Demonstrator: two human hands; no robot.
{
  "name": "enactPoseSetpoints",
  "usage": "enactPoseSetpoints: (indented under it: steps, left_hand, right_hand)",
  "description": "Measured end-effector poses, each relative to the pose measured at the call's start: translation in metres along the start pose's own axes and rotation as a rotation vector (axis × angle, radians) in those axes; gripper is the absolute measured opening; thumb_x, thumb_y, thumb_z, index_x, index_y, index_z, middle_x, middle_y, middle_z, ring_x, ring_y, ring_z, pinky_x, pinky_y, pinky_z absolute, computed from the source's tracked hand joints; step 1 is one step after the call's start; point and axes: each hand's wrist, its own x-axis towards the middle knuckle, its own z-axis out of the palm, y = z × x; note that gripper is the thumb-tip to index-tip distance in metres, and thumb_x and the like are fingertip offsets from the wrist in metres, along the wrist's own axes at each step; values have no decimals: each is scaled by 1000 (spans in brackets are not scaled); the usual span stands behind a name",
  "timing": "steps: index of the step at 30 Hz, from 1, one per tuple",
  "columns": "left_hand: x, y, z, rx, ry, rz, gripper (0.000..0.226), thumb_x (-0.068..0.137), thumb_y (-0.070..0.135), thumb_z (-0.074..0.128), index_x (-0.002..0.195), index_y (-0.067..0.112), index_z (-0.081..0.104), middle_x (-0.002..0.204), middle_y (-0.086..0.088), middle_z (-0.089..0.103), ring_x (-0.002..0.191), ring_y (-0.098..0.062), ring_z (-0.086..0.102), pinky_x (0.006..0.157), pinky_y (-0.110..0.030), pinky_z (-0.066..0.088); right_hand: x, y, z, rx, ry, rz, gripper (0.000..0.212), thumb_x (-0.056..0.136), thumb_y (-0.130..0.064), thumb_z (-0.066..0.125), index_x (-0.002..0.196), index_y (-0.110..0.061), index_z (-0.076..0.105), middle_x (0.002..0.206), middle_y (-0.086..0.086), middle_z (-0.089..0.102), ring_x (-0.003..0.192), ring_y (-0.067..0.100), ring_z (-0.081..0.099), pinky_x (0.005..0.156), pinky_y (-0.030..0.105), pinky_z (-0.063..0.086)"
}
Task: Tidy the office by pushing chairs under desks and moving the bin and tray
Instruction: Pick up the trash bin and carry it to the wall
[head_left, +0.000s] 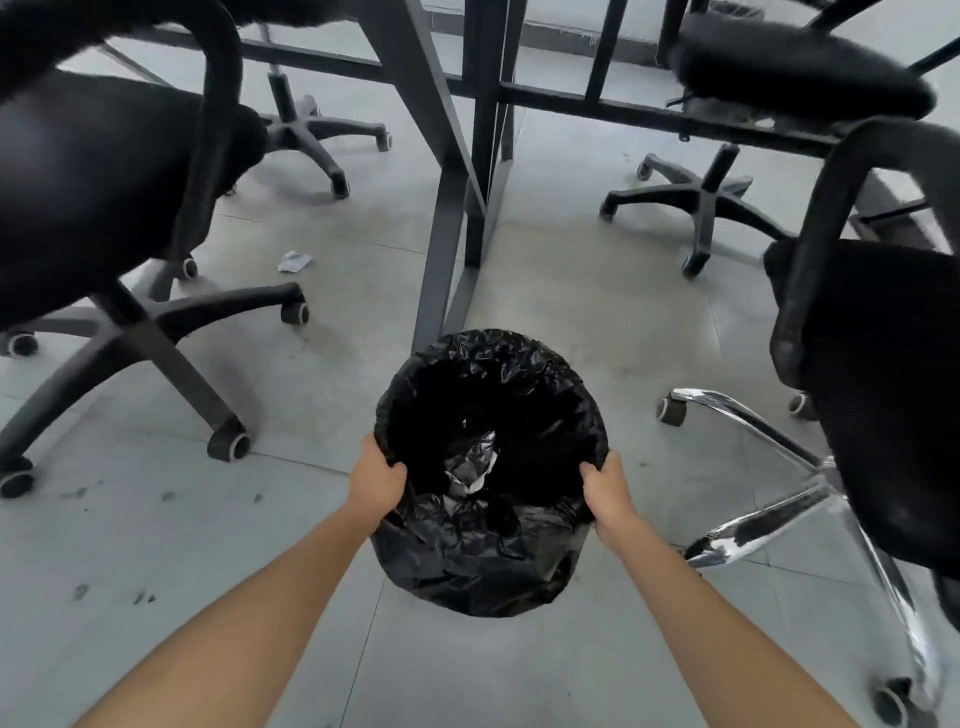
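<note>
A round bin (488, 561) lined with a crumpled black plastic bag is in the lower middle of the head view, with a bit of white paper at its bottom. My left hand (376, 480) grips its left rim and my right hand (608, 491) grips its right rim. A black office chair (98, 171) with a black wheeled base stands at the left. Another black chair (883, 374) with a chrome base stands at the right. No tray is visible.
Dark metal desk legs (447, 218) rise just beyond the bin. Two more wheeled chairs (779, 67) sit farther back under the desks. A scrap of white paper (294, 261) lies on the grey tiled floor at the left.
</note>
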Motion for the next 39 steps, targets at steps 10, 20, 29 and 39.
enactPoseSetpoints:
  steps: [10, 20, 29, 39]
  left_hand:
    - [-109, 26, -44, -43, -22, -82, 40, 84, -5, 48, 123, -2, 37, 118, -23, 53, 108, -37, 51, 82, -37, 40]
    - [-310, 132, -158, -8, -167, -191, 36, 89, 15, 51, 123, 8, 40, 101, -9, 53, 90, -26, 49, 79, -31, 37]
    - [-461, 194, -269, 79, -426, 126, 16, 94, 12, 43, 108, 7, 44, 92, -7, 53, 79, -21, 53, 71, -31, 40]
    - [-586, 207, -300, 294, -875, 571, 13, 93, 11, 49, 103, 18, 44, 79, 7, 52, 70, -4, 49, 66, -17, 39]
  right_hand:
    - [-117, -27, -58, -28, 48, 139, 20, 91, -3, 43, 110, -10, 47, 100, 8, 54, 94, 24, 49, 84, 36, 44]
    - [-364, -104, -157, 117, 193, 420, 19, 93, -6, 40, 111, -9, 46, 113, 12, 55, 103, 30, 52, 96, 49, 44]
    - [-609, -152, -199, 491, 586, 459, 23, 88, -2, 42, 97, -21, 52, 106, 9, 60, 102, 28, 58, 94, 49, 47]
    - [-817, -122, -191, 897, 1068, 531, 20, 91, -2, 45, 103, -13, 56, 101, 8, 64, 94, 25, 62, 83, 41, 52]
